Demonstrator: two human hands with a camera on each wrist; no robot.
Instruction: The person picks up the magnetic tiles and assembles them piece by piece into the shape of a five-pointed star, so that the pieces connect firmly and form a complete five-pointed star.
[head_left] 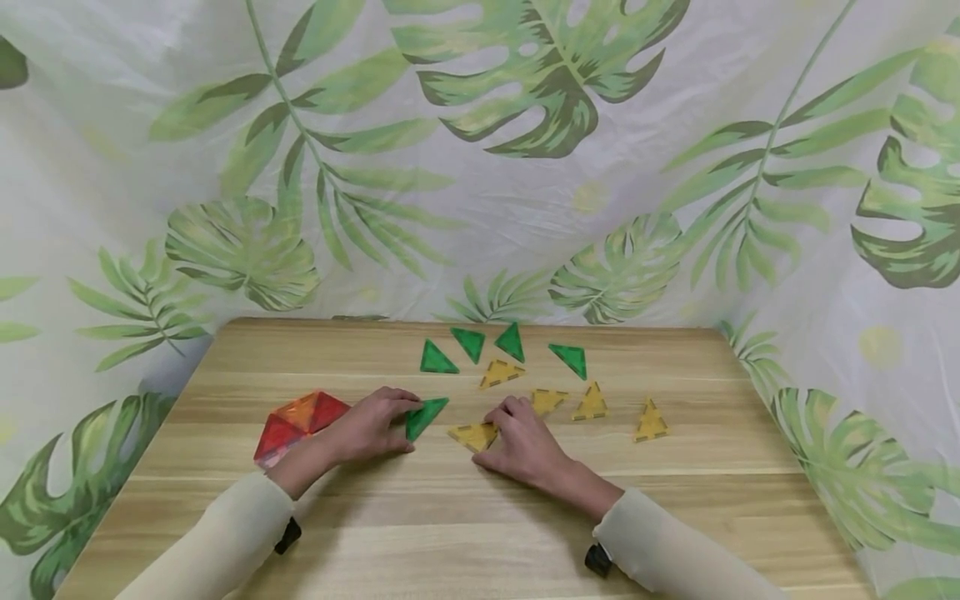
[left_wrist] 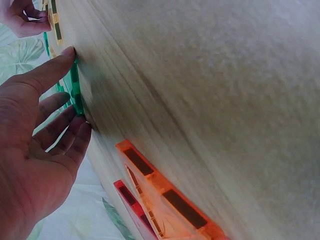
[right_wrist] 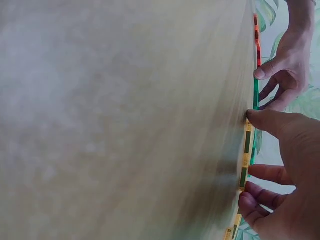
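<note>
My left hand (head_left: 369, 427) pinches a green triangular magnetic tile (head_left: 424, 417) between thumb and fingers. In the left wrist view the thumb lies at one end of that tile (left_wrist: 75, 87) and the fingertips at the other. My right hand (head_left: 525, 446) grips a yellow triangular magnetic tile (head_left: 469, 435) by its edges, its fingers covering part of it. Seen from the right wrist, this yellow tile (right_wrist: 245, 155) lies low along the tabletop, thumb at its upper end. A small gap separates the two held tiles in the head view.
Red and orange tiles (head_left: 298, 414) sit joined edge to edge beside the left forearm. Several loose green tiles (head_left: 510, 342) lie toward the back of the wooden table (head_left: 450, 533). More yellow tiles (head_left: 592, 403) are spread to the right. Leaf-print cloth (head_left: 495, 208) hangs behind.
</note>
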